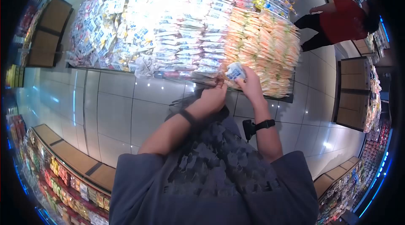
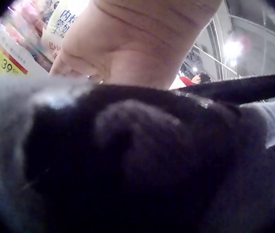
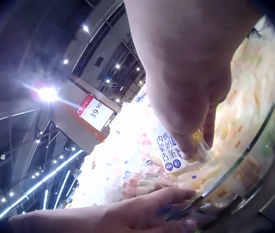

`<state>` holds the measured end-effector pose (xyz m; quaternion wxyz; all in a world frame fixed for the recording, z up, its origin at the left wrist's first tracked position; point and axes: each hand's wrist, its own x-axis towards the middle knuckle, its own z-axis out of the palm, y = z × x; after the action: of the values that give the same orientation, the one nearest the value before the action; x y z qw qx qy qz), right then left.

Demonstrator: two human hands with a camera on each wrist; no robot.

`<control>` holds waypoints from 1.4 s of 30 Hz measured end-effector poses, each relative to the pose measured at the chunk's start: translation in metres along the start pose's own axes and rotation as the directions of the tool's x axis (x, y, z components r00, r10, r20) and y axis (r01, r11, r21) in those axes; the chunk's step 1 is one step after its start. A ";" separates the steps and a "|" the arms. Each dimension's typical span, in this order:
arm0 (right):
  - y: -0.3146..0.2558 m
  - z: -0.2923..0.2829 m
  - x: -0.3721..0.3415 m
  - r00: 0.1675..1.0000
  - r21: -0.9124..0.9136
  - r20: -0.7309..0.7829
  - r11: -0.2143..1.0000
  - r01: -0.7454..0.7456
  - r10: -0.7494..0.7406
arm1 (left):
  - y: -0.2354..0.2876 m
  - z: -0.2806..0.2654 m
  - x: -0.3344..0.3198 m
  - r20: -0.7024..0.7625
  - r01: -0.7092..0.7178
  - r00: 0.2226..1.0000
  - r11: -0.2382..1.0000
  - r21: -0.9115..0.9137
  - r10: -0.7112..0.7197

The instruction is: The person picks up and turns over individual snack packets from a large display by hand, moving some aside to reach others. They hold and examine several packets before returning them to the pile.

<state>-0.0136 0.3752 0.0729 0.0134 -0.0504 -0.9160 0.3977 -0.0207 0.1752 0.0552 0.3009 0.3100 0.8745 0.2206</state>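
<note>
My right hand point(image 1: 252, 83) pinches a small white packet with blue lettering point(image 1: 235, 73) over the front edge of a heaped display. In the right wrist view, the thumb and fingers close on one end of this packet point(image 3: 171, 153), its printed side showing. My left hand point(image 1: 213, 99) is just left of it, fingertips at the display's rim beside wrapped packets point(image 1: 185, 50). From the right wrist, the left fingers point(image 3: 174, 195) reach across the clear rim point(image 3: 244, 170); I cannot tell whether they grip anything. Dark blur covers much of the left wrist view, below the hand point(image 2: 142, 43).
Orange-and-white packets point(image 1: 261, 47) fill the display's right part. A price sign point(image 3: 95, 112) stands above the heap. Someone in a red shirt point(image 1: 344, 20) is at the far right. Stocked shelves point(image 1: 67, 178) and box-like stands point(image 1: 353, 94) line the tiled aisle point(image 1: 114, 115).
</note>
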 end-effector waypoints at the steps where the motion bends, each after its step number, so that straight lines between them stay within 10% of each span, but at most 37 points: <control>1: -0.002 -0.002 0.002 0.998 0.039 -0.004 0.997 -0.064 0.065 | 0.000 -0.002 -0.001 -0.002 0.010 1.000 1.000 -0.006 -0.010; 21: 0.003 0.011 -0.037 0.941 0.109 -0.311 0.978 0.178 -0.137 | -0.007 0.014 0.005 -0.105 -0.057 0.993 0.998 -0.035 0.053; 39: -0.028 0.016 -0.016 0.955 -0.415 0.290 0.890 0.185 -0.064 | 0.028 -0.040 -0.037 -0.036 -0.080 0.996 0.997 -0.017 0.079; 42: -0.014 0.003 -0.016 0.966 0.116 0.256 0.991 -0.062 0.031 | 0.033 -0.044 -0.039 -0.250 -0.040 0.968 0.993 -0.107 0.012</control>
<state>0.0007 0.3620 0.0819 -0.1103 -0.0196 -0.8824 0.4569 -0.0124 0.1632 0.1211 0.2029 0.2742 0.8874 0.3100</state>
